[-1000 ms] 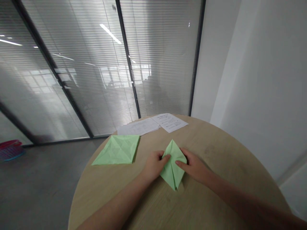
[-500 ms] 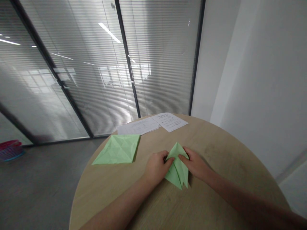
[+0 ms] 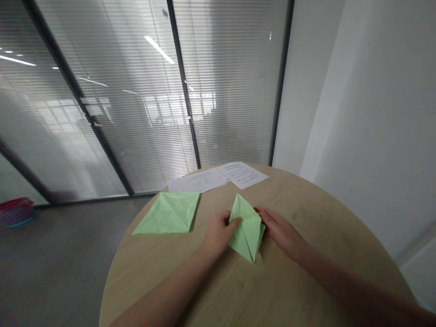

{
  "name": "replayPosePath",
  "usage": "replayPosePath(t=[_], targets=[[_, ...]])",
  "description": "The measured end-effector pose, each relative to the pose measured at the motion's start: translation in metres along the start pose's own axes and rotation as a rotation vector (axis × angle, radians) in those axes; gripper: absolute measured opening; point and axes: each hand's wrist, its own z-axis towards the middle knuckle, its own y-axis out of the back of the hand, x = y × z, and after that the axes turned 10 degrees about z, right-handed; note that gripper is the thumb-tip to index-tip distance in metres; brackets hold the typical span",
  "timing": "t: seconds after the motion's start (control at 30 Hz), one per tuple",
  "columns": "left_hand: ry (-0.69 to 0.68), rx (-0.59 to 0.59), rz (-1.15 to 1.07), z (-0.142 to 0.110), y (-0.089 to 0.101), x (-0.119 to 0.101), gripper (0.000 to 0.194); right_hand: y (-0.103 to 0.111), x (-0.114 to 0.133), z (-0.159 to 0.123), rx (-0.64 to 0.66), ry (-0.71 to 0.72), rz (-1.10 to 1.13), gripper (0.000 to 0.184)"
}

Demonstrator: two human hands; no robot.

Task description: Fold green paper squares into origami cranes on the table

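Observation:
A folded piece of light green paper (image 3: 245,227), diamond-shaped with a crease running down its lower half, is held above the round table. My left hand (image 3: 218,231) pinches its left edge, thumb on the front face and fingers behind. At the right edge is my right hand (image 3: 277,229), its fingers closed at the paper's side and partly hidden behind a raised flap. A second green sheet (image 3: 168,212), creased across its face, lies on the table to the left of my hands.
White printed sheets (image 3: 242,175) lie at the far edge of the wooden table (image 3: 299,281). Beyond stands a glass partition with blinds (image 3: 235,91). A white wall (image 3: 374,113) rises at the right. A red and blue basket (image 3: 16,211) sits on the floor at left.
The held paper has shifted left and tilted. My right thumb has come off its front face, and the right hand has moved to the paper's right edge. The left hand keeps its pinch.

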Motion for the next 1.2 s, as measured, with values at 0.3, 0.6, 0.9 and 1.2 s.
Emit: replayPosePath(t=[0.3,0.6,0.9,1.2], targets=[[-0.041,0.062,-0.044,-0.006,-0.009,-0.002,0.035,-0.006,0.002,-0.001,0.050,-0.135,0.184,0.057],[-0.122,0.112,-0.067,-0.005,-0.009,0.000,0.038,-0.005,0.008,-0.001,0.043,-0.186,0.134,0.039],[-0.085,0.069,-0.128,-0.003,-0.005,0.001,0.025,-0.003,0.005,-0.003,0.114,-0.239,-0.072,0.038],[-0.074,0.071,-0.159,-0.003,-0.006,-0.002,0.037,-0.010,0.013,-0.007,0.237,-0.247,-0.182,0.035]])
